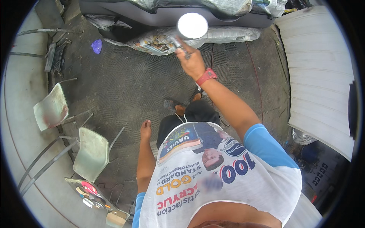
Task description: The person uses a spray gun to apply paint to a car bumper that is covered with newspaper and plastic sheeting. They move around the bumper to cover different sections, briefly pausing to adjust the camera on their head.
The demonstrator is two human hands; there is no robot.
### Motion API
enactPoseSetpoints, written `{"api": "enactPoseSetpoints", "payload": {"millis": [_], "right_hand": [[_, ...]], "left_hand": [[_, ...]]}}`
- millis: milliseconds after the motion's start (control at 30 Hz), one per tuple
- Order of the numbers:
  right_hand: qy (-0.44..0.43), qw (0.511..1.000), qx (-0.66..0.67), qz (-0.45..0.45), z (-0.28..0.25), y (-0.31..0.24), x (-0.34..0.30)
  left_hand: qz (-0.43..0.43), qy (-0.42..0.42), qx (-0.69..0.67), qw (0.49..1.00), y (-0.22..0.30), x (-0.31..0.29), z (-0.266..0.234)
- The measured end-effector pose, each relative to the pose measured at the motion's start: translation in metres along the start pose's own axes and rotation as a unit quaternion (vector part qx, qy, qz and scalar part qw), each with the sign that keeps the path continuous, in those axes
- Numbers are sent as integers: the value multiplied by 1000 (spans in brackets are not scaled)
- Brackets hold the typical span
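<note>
My right hand (192, 62) reaches out ahead, its fingers wrapped around the handle of a spray gun (177, 41). A round cup (192, 26) with a bright white top sits on the gun. Just beyond is a dark grey car bumper (152, 22), with newspaper masking (228, 35) along its lower edge and more sheets above. The cup overlaps the bumper in view, so I cannot tell the gap between them. My left hand (146, 130) hangs beside my left thigh with nothing in it, fingers loosely extended.
Two stained pale chairs (90, 154) stand at the left near a panel with cans and discs (89, 193). A purple crumpled bag (97, 46) lies on the dark floor. A thin red hose (259, 85) crosses the floor at right, beside a white ribbed panel (319, 72).
</note>
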State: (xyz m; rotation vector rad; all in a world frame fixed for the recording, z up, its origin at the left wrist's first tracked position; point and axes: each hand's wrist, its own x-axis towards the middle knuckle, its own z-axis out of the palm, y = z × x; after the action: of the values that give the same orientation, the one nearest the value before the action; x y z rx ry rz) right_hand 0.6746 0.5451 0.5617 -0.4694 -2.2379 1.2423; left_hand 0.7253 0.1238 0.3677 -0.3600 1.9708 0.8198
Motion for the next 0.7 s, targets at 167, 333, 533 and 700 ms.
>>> {"api": "enactPoseSetpoints", "payload": {"millis": [167,333,533,700], "right_hand": [[-63,995,-54,-49,22,29,-15],[-37,988,-144,37,-22,100,-47],[65,985,-135,84,-119,166,-79],[109,979,-149,86,-199,204,-83]], "left_hand": [[-2,5,21,1000,-22,-8,3],[-25,-1,17,1000,-58,-22,8],[-72,13,36,997,-66,-43,16],[-33,28,44,998,-66,-37,30]]}}
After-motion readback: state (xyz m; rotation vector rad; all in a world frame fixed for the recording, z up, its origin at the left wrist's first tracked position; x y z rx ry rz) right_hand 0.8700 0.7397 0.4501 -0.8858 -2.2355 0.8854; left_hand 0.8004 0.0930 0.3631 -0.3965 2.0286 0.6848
